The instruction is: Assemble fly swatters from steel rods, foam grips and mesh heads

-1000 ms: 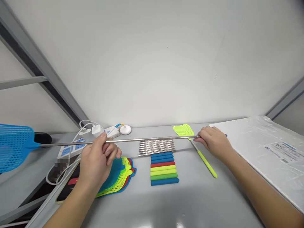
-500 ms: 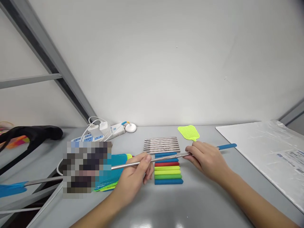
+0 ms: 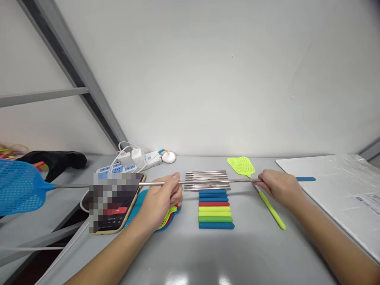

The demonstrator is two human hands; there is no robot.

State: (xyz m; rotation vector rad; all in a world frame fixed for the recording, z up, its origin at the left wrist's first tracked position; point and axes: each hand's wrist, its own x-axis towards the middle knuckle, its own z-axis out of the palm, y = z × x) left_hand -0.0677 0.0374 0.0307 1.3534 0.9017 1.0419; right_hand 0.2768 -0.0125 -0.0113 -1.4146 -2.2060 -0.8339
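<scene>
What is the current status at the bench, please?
Left hand and right hand both grip the extended blue-headed metal fly swatter, held level. Steel rods and coloured foam grips lie beneath.

Shiny metal rod [image 3: 208, 182], perforated plastic swatter head [image 3: 19, 186]

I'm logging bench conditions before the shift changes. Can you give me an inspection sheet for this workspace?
Surface: grey table, glossy.
Job's things: blue swatter on extended metal rod, blue grip end; held level above table.
Clutter: steel rods, coloured grips, mesh heads, yellow swatter, phone, plastic sheet.
Grippers: left hand and right hand grasp rod.
Cables: power strip, white leads.
Surroundings: white wall, metal frame.
</scene>
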